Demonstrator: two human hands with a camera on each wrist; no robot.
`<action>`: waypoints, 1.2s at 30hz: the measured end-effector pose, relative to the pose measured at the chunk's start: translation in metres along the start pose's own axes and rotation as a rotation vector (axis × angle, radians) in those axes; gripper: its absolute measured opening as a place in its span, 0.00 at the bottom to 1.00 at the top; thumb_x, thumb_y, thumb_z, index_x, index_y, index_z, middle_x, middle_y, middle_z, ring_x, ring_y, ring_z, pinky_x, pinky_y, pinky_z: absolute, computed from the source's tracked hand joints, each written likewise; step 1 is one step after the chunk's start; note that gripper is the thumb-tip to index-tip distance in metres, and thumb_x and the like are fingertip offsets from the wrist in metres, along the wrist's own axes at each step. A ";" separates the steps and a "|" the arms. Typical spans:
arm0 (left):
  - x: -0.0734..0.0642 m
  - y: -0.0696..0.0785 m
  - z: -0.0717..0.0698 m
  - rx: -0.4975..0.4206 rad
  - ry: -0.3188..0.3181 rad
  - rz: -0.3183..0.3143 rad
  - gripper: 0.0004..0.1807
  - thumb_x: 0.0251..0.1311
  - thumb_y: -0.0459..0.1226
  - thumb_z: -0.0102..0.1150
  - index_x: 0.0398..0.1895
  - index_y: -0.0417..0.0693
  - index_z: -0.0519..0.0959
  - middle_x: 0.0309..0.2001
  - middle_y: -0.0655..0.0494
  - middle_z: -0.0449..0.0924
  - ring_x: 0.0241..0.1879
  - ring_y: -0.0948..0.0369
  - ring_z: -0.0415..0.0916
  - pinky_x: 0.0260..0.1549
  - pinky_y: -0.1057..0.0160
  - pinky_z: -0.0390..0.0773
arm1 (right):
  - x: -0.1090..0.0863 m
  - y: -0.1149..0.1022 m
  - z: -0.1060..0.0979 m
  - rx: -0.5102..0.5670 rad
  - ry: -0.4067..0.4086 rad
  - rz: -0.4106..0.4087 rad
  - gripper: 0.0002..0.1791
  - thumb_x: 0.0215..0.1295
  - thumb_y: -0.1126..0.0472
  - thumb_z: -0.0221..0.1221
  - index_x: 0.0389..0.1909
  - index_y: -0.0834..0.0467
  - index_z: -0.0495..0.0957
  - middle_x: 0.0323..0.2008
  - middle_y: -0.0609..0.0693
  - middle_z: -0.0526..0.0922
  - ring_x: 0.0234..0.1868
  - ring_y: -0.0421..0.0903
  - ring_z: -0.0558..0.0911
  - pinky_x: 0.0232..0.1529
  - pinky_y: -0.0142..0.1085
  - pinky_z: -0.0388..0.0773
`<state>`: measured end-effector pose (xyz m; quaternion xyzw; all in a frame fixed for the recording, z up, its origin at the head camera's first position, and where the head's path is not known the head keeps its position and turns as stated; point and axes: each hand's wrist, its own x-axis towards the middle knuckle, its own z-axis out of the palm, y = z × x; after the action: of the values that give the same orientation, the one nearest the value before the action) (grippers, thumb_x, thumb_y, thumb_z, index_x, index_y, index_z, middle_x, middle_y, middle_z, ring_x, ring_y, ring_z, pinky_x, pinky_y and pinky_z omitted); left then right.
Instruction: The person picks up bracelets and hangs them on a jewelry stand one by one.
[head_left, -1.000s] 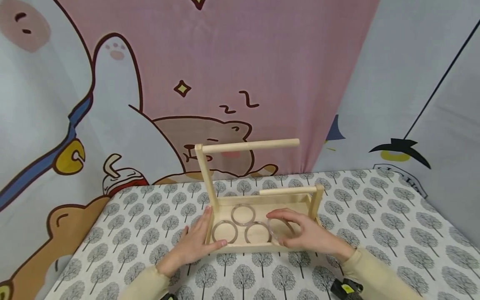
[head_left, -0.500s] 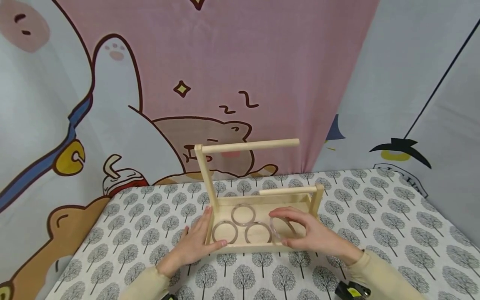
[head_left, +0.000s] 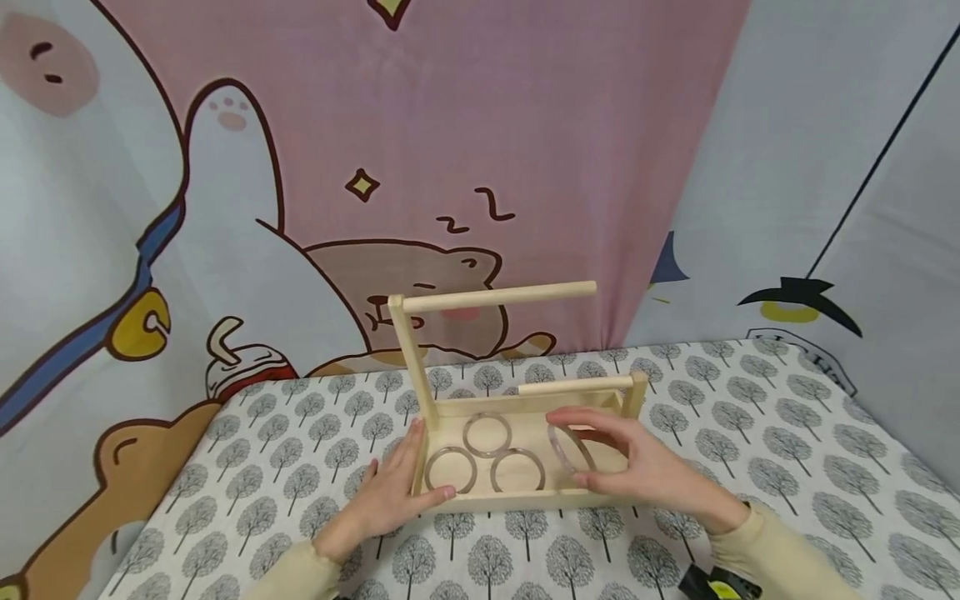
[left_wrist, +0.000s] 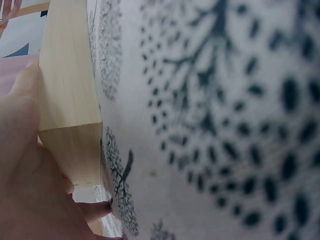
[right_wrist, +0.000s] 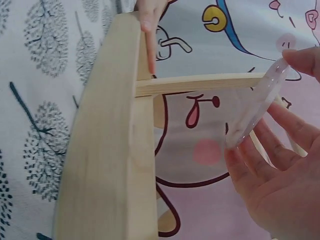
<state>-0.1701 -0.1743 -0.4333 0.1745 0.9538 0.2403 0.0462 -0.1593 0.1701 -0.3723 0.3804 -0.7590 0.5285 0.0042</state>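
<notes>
A clear ring [right_wrist: 257, 105] is pinched between the thumb and the fingertips of the right hand [head_left: 641, 458], whose other fingers are fanned a little apart; the ring is tilted and held over the right part of a wooden box [head_left: 525, 502]. By the left hand [head_left: 390, 487] the box's left end is touched, the fingers laid straight along it and the thumb spread apart over the front corner. On the box floor three similar rings are laid flat: a left ring [head_left: 452, 450], a back ring [head_left: 487, 415] and a front ring [head_left: 517, 452]. A rod [head_left: 498, 296] is borne by the tall left post [head_left: 412, 354], and a lower rod [head_left: 576, 384] by the short right post [head_left: 634, 396]. The box is set on a tree-printed cloth [head_left: 487, 567]. Behind it a cartoon curtain [head_left: 525, 125] is hung, on which a large "Z" [head_left: 495, 204] and a small "Z" [head_left: 452, 224] can be read. Further right, black lettering [head_left: 765, 335] is partly cut off by the cloth's edge; an "H" can be made out, but the full word cannot be read.
</notes>
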 end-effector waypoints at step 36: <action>0.000 0.001 0.001 -0.023 -0.009 -0.017 0.55 0.61 0.62 0.53 0.76 0.40 0.39 0.76 0.46 0.36 0.72 0.44 0.43 0.61 0.28 0.39 | 0.008 -0.036 -0.049 0.035 0.146 0.018 0.35 0.57 0.77 0.61 0.67 0.63 0.66 0.64 0.55 0.70 0.60 0.47 0.74 0.57 0.36 0.73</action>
<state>-0.1693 -0.1735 -0.4333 0.1668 0.9522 0.2501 0.0548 -0.1635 0.1997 -0.3191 0.3338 -0.7507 0.5682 0.0480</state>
